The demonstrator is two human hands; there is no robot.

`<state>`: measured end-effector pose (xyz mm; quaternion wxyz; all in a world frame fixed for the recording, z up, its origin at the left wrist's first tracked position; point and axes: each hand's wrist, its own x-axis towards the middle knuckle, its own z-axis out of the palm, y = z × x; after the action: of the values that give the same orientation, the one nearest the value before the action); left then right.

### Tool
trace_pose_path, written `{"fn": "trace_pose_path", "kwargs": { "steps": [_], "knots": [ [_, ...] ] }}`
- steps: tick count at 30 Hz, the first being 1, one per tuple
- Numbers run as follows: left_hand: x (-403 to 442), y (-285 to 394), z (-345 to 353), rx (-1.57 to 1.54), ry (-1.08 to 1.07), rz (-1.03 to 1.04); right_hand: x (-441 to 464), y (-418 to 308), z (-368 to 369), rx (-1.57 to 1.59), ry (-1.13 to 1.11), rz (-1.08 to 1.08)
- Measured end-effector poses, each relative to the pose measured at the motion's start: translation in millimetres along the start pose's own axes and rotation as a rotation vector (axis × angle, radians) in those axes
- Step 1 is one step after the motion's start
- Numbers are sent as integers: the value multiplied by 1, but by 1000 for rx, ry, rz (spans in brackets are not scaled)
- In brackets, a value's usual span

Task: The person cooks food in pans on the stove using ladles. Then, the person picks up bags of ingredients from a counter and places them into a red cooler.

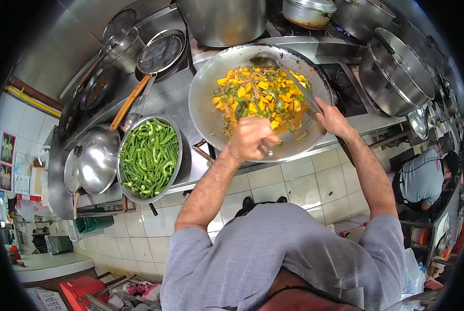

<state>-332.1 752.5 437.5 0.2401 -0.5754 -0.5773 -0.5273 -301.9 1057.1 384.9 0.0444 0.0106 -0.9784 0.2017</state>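
Right hand: curled narrow round the handle of a ladle, at the right rim of the wok.
Left hand: tight fist over the wok's near side; a metal handle end pokes out below it.
Ladle: shaft slants over the wok from the right hand; head near the far wall.
Spoon: dark head in the wok, just beyond the left hand; cannot tell whether it joins the handle end in the fist.
Food: inside the wok, spread over the middle and far side; yellow cubes, green and brown pieces, orange sauce toward the right wall.
Greens: cut lengths filling a steel bowl, left of the wok, apart from it.
Lid: domed, steel, farther left of the wok than the bowl.
Strainer: left of the wok, toward its far side; wooden handle.
Tall pot: just beyond the wok.
Big pot: right of the wok, past a burner.
Table: steel, left of the wok, under the bowl.
Co-worker: well right of the wok, grey top.
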Motion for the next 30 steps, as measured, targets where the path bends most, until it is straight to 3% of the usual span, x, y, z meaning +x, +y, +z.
{"fn": "trace_pose_path", "kwargs": {
  "steps": [1, 4, 6, 10, 16, 18, 20, 21, 22, 23, 24, 26, 27, 29, 30],
  "knots": [
    [-1, -1, 6, 10, -78, 1, 1, 11, 6, 76, 32, -153],
    [6, 7, -2, 12, -165, -4, -7, -7, -24, 22, -3, -124],
    [14, 17, -11, 25, -56, 2, -2, -28, -32, -24, -31, -92],
    [31, 39, -14, -59, -102, 60, 23, -49, -18, -165, 20, -192],
    [17, 46, -9, -81, -225, 57, 15, -44, -36, -415, -185, -274],
    [-4, 25, -9, -96, 78, 16, 3, -40, -52, -409, -183, -258],
    [-18, 12, -8, -104, 636, -263, -18, -41, -65, -280, -19, -294],
    [-14, 9, -19, -203, 726, -318, -30, -37, -66, -280, -20, -292],
    [-9, 5, -31, -305, 818, -372, -44, -33, -68, -56, -2, -298],
    [-7, 0, -38, -307, 820, -370, -57, -33, -69, 167, 16, -302],
    [-5, -6, -43, -272, 907, -379, -72, -39, -76, 165, 16, -300],
    [2, -14, -45, -241, 992, -389, -105, -55, -92, 362, -236, 55],
    [7, -16, -45, -203, 1012, -374, -120, -61, -92, 361, -235, 58],
    [13, -24, -42, -173, 1023, -331, -142, -69, -90, 585, -428, 327],
    [16, -26, -39, -176, 1021, -335, -147, -68, -82, 585, -427, 331]
  ]
}}
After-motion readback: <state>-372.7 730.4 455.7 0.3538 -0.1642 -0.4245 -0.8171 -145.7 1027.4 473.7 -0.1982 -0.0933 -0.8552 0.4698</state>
